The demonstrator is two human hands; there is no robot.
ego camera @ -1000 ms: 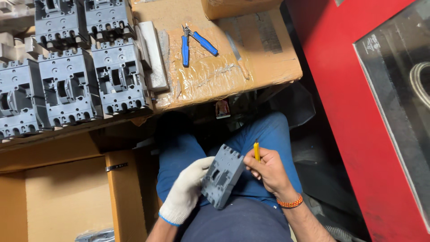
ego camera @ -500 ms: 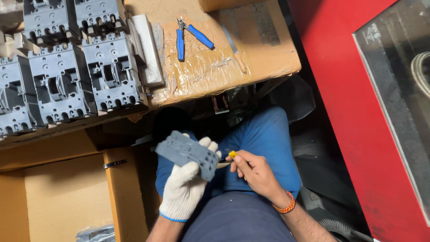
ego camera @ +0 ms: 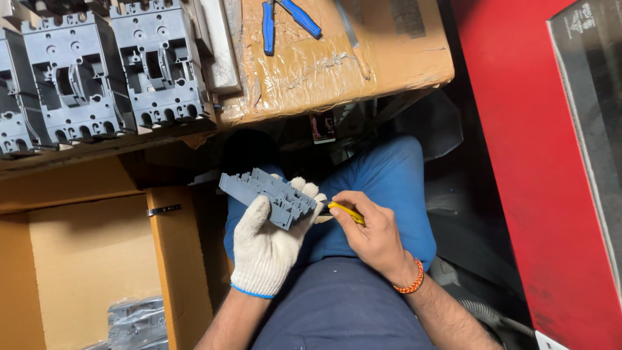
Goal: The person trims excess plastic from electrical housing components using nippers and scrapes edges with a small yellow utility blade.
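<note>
breaker housing [ego camera: 269, 196], one screwdriver [ego camera: 345, 212], two hands

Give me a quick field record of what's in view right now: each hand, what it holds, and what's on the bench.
left hand: left hand in a white knit glove, gripping a grey plastic housing over the lap
right hand: right hand, bare, holding a yellow-handled tool, tip at the housing's edge
wrist: orange bead bracelet
bench: row of grey housings; blue-handled pliers on a taped cardboard sheet
right side: red cabinet
</note>
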